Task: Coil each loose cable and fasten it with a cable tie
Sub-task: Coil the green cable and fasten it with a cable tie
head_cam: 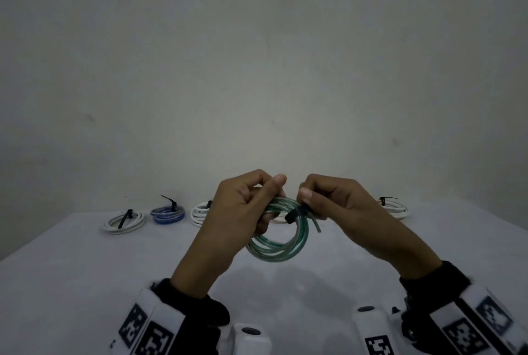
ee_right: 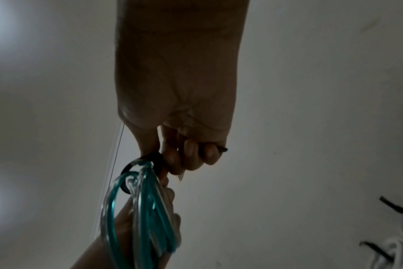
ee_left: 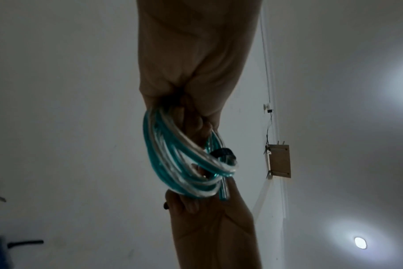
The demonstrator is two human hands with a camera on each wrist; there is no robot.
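A plain pale wall (head_cam: pixel 257 55) fills the far part of the scene, and below it a white cloth-covered counter (head_cam: pixel 85 283) spreads toward the near edge. Above the middle of the counter both hands meet around one bundle, held clear of the surface. The left hand (head_cam: pixel 243 209) has its fingers curled through and round the left side of the green and clear plastic cable coil (head_cam: pixel 275 246), with the thumb raised over the top. The right hand (head_cam: pixel 331 200) is clamped on the black plastic cable tie (head_cam: pixel 295 214), pinching it with thumb and curled fingers at the coil's upper right, where the tie wraps the strands. In the right wrist view the tie's black loop sits round the green strands just below the fingertips (ee_right: pixel 191 154), and its dark tail pokes out past the little finger. A short cut end of the green cable sticks out just right of the tie.

Along the far edge of the counter lie tied coils, well apart from the hands. At the far left is a white cable coil (head_cam: pixel 124 222) with a black tie across it, then a blue cable coil (head_cam: pixel 168 213) with a black tie standing up, then another white coil (head_cam: pixel 200 213) partly hidden behind the left hand. At the far right a further white coil (head_cam: pixel 395 207) with a black tie shows beyond the right hand.
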